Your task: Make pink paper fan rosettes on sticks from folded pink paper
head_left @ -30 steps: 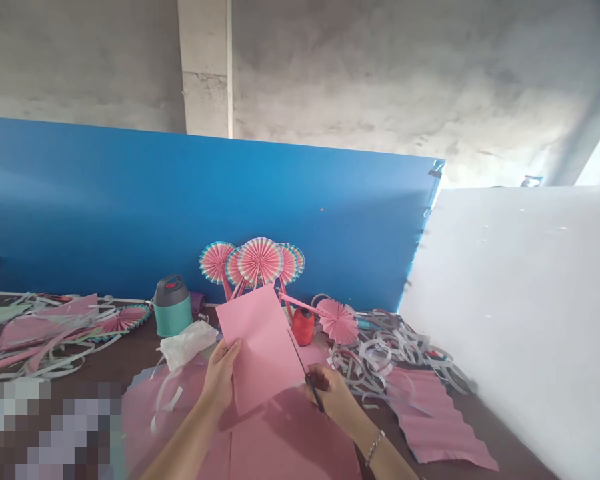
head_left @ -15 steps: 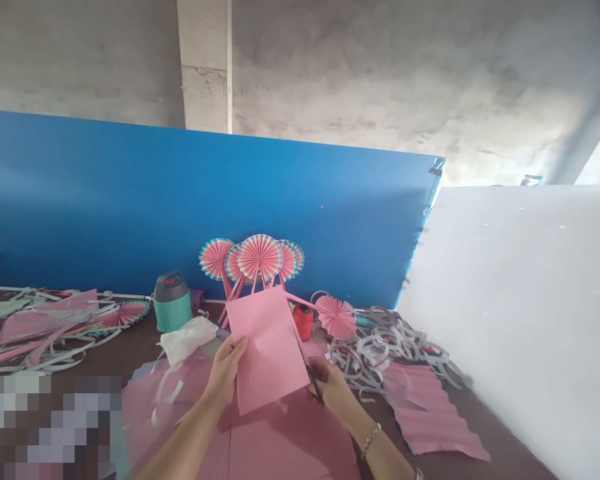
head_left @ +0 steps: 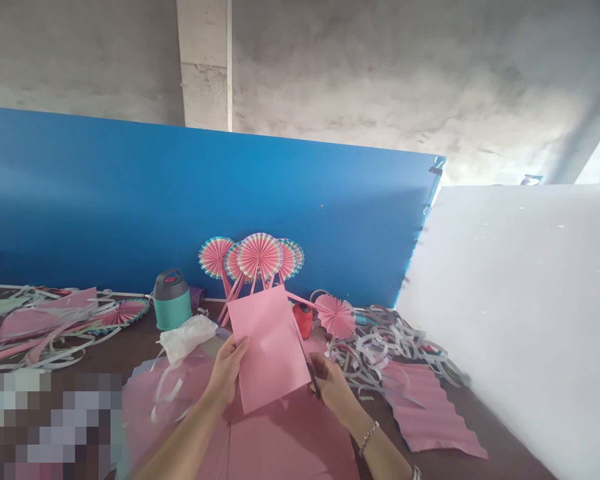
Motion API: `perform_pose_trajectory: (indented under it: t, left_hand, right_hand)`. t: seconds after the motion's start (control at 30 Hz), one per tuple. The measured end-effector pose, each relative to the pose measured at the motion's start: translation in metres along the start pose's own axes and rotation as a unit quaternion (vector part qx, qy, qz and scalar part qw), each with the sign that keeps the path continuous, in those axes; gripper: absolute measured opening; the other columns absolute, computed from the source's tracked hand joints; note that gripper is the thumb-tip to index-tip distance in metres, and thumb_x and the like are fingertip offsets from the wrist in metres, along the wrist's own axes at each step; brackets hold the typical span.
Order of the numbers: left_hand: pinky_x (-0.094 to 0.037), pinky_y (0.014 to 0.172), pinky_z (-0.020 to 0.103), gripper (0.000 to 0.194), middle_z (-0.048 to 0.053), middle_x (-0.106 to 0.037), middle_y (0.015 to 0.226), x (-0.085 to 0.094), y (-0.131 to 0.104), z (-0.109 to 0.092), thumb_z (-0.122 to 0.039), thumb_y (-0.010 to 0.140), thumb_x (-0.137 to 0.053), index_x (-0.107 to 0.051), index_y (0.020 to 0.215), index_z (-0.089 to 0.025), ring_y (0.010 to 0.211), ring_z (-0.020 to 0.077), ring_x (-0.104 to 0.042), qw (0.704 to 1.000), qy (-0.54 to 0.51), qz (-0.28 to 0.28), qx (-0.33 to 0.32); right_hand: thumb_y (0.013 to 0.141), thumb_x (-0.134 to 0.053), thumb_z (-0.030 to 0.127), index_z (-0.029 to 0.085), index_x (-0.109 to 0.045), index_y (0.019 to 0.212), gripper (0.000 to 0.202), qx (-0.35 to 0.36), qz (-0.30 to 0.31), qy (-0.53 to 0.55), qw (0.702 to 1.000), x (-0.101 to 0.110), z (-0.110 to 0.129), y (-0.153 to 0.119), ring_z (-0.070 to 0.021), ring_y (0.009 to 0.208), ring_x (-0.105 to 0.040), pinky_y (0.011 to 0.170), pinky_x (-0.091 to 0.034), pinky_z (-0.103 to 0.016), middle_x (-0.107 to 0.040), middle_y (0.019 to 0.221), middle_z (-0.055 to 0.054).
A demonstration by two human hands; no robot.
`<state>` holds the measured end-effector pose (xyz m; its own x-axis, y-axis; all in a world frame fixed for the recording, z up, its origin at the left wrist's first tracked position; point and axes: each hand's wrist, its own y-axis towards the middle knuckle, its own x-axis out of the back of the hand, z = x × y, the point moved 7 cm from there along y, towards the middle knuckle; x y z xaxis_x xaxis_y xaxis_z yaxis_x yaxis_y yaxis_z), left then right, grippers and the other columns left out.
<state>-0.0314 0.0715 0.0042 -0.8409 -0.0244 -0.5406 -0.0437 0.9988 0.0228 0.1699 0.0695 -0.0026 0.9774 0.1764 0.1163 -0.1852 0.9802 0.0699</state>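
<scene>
My left hand (head_left: 229, 370) is closed on the left edge of a pink sheet of paper (head_left: 270, 350), thumb on its front face. The sheet is held up, tilted, above the table. At its right edge my right hand (head_left: 330, 383) is closed round dark-handled scissors (head_left: 314, 381), whose blades lie along that edge; a thin strip seems to part from the sheet there. Larger pink sheets (head_left: 290, 443) lie below both hands. Behind the held sheet stand several round pleated paper fans (head_left: 260, 257) on pink sticks.
Left of the fans stands a teal jar with a dark lid (head_left: 173, 303), near a white plastic bag (head_left: 187, 338). A red spool (head_left: 303, 321) and a pink fan (head_left: 335, 317) sit right. Curled paper strips (head_left: 375, 350) and a creased pink sheet (head_left: 433, 410) lie further right. A blue panel (head_left: 130, 193) rises behind.
The sheet and both hands have hardly moved. The scissors have shifted slightly against the sheet's right edge, and their handles look a little more upright.
</scene>
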Motion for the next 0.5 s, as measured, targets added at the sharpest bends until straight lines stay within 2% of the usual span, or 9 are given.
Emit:
perform_pose_trajectory:
  t: [0.33, 0.5]
  left_hand:
    - [-0.050, 0.054, 0.028, 0.038, 0.005, -0.070, 0.077, 0.0001, -0.0008, -0.0016, -0.036, 0.068, -0.070, -0.059, 0.098, -0.017, 0.061, 0.0190, -0.066, 1.000, 0.003, -0.005, -0.002]
    - [-0.051, 0.056, 0.029, 0.046, 0.007, -0.071, 0.079, -0.0005, -0.0013, -0.0014, -0.039, 0.064, -0.073, -0.060, 0.101, -0.016, 0.062, 0.0205, -0.066, 1.000, 0.010, -0.009, 0.000]
  right_hand:
    - [0.057, -0.055, 0.022, 0.017, -0.056, 0.070, 0.014, 0.027, 0.003, 0.023, 0.999, -0.0011, 0.0072, -0.0012, -0.0055, 0.040, -0.042, 0.037, -0.030, -0.018, -0.049, 0.055, 0.006]
    - [0.059, -0.055, 0.025, 0.017, -0.059, 0.074, 0.018, 0.021, 0.001, 0.008, 1.000, -0.0007, 0.0078, -0.0023, -0.0060, 0.038, -0.043, 0.036, -0.030, -0.018, -0.050, 0.054, 0.006]
